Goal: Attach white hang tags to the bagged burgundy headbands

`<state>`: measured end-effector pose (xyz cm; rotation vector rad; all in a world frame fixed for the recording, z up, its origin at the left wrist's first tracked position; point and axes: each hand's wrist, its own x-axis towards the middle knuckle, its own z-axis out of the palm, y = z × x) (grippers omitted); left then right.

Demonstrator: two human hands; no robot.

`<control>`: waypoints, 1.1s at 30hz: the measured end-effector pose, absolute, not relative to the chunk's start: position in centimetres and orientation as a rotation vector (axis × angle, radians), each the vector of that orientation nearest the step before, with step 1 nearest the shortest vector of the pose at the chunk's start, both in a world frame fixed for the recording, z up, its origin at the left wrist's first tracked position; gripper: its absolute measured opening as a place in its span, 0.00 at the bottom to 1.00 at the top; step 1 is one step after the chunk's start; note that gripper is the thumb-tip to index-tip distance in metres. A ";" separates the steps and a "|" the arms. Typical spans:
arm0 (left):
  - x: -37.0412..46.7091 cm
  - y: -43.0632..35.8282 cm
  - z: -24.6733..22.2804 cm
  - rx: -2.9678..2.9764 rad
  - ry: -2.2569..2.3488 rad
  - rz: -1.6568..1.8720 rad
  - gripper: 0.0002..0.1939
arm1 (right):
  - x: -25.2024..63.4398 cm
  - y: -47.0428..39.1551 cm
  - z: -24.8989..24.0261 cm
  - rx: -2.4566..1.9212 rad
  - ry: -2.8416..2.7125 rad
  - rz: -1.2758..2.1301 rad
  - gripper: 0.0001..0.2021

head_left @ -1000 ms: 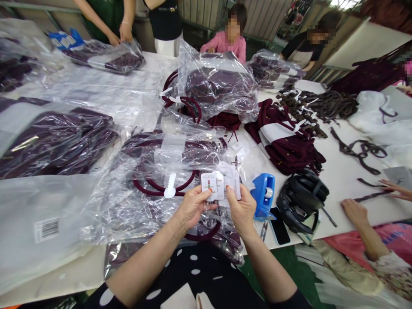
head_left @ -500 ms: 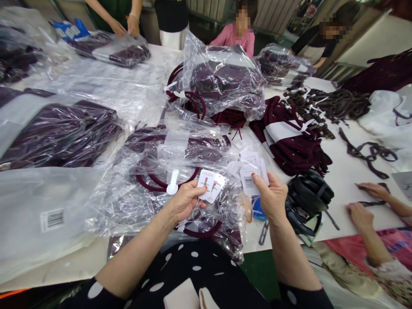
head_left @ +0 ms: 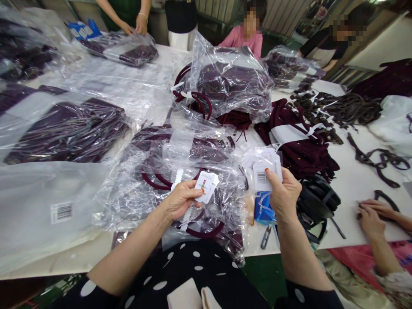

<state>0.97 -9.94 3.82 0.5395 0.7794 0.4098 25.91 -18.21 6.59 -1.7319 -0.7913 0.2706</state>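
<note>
Left hand (head_left: 180,199): grip pinched shut on one tag (head_left: 206,185), above bagged goods.
Right hand (head_left: 283,195): fingers closed round tag stack (head_left: 265,171).
Risk: loose stack may fan and spill onto tabletop (head_left: 350,189); slick bags (head_left: 180,171) could hide a dropped tag.

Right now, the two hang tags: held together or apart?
Apart. The left hand pinches one hang tag; the right hand holds the barcoded tag stack off to the side, clear plastic between them.
</note>
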 end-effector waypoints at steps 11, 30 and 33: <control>0.9 -10.2 4.6 0.532 0.839 0.575 0.16 | 23.1 -17.8 5.4 -1.553 -0.615 0.667 0.18; 0.7 -11.7 8.0 0.489 0.850 0.361 0.12 | 18.3 -16.3 6.4 -1.755 -1.014 0.361 0.13; 1.3 -11.4 7.2 0.412 0.719 0.179 0.11 | 18.3 -16.5 6.4 -1.737 -1.109 0.167 0.12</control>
